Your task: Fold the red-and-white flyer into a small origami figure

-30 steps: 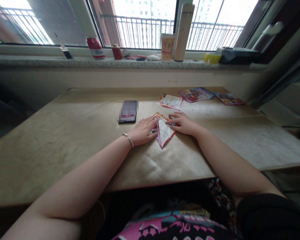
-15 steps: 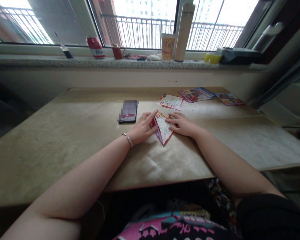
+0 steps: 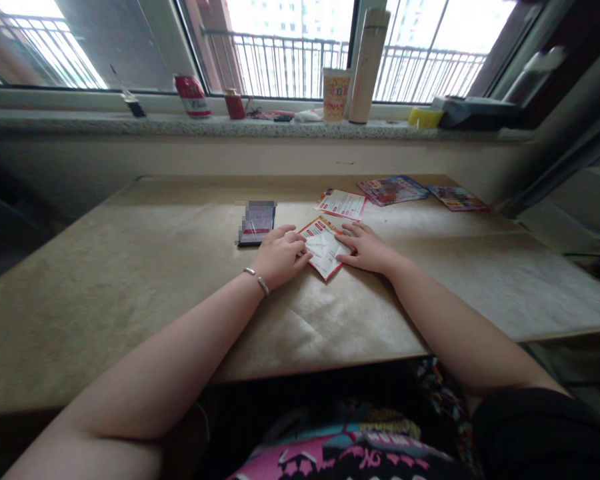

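A small printed paper sheet [image 3: 324, 247] lies turned like a diamond on the table, its white side up with an orange and red edge and crease lines across it. My left hand [image 3: 281, 257], a silver bangle on its wrist, is at the sheet's left corner. Its fingers are curled and its thumb is close to them, with the corner between; the fingers partly hide that edge. My right hand [image 3: 365, 249] rests on the sheet's right side, fingers apart and laid down. Just beyond is a second printed sheet [image 3: 343, 204], lying flat.
Left of the sheets lies a phone [image 3: 257, 223]. Colourful printed sheets [image 3: 395, 189] are stacked at the back right, beside another colourful pile [image 3: 457, 198]. On the windowsill stand a red can [image 3: 191, 97], a paper cup [image 3: 335, 97] and a tall cylinder [image 3: 369, 67].
The left flap of the sheet, folded over with its purple side showing before, now lies opened out. My left hand has shifted slightly left; my right hand has hardly moved.
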{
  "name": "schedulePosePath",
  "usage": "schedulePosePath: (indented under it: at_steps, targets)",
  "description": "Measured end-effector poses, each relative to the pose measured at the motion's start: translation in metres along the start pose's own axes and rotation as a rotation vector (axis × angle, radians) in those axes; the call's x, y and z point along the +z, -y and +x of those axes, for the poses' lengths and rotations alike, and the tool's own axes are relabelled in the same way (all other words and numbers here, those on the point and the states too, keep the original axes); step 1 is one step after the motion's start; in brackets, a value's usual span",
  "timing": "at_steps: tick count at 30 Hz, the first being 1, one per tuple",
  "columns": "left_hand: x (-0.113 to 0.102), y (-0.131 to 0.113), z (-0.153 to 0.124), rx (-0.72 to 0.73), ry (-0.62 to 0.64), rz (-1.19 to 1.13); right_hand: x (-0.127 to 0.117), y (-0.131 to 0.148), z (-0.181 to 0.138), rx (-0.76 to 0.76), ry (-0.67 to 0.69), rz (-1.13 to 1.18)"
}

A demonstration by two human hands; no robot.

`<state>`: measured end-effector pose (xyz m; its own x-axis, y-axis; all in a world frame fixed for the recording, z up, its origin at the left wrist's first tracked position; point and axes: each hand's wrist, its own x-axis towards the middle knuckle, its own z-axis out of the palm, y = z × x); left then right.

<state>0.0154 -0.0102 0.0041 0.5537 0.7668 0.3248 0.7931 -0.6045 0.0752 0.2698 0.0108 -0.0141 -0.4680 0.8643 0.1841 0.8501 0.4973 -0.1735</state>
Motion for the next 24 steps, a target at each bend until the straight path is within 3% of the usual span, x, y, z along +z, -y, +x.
schedulePosePath:
  at_steps: [7,11,17,24]
  targets:
    - [0.006,0.003,-0.001,0.105,0.119,0.015,0.001,-0.005,0.001,-0.045,-0.022,0.058]
    - [-0.001,0.002,-0.001,0.067,0.167,0.082,-0.002,-0.007,0.002,-0.145,-0.007,0.095]
    - [-0.015,0.004,-0.004,-0.109,0.222,0.19,-0.011,-0.014,-0.001,-0.128,0.012,0.076]
    - [-0.022,0.01,-0.004,-0.178,0.25,0.21,-0.023,-0.025,-0.006,-0.185,0.031,0.091]
